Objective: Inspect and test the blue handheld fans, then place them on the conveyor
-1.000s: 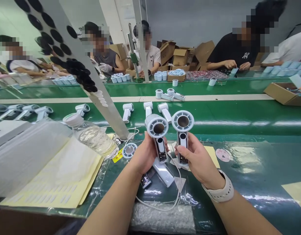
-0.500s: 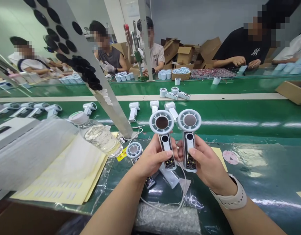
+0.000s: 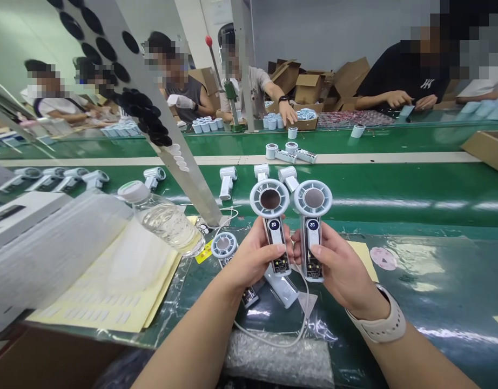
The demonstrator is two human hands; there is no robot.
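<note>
The left hand [image 3: 253, 260] and right hand [image 3: 340, 270] were held side by side, both curled shut; forearms [image 3: 192, 335] converged inward.

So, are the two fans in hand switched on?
On: the left fan and right fan each show a lit "20" on the handle.

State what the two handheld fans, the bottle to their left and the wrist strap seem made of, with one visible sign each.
The left fan and right fan look like moulded plastic: pale, glossy, with smooth rounded edges. The bottle is probably clear plastic, since its liquid shows through. The wrist strap is matte and curves around the wrist, perhaps silicone.
</note>
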